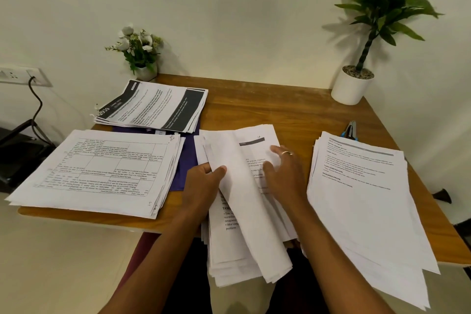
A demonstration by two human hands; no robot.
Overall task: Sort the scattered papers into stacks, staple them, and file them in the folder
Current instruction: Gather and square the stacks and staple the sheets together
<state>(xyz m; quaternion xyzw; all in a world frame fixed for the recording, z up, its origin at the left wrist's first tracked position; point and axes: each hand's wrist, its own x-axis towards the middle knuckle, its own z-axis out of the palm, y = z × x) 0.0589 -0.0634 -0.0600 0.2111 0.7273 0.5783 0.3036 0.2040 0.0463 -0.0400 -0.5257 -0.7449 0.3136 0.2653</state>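
A middle stack of printed papers (237, 245) lies on the wooden table (280, 109) and hangs over its near edge. My left hand (204, 181) pinches a lifted, curling sheet (252, 211) at its left edge. My right hand (283, 168) rests flat on the page below, fingers spread. A stack with tables (102, 168) lies at the left, a black-banded stack (153, 107) at the back left, and another text stack (364, 199) at the right. A purple folder (186, 158) shows under the left stacks. A blue-handled stapler (350, 131) peeks out behind the right stack.
A small white flower pot (142, 58) stands at the table's back left corner, a tall potted plant (354, 84) at the back right. A wall socket with a black cable (33, 84) is at the left. The right stack overhangs the table's near edge.
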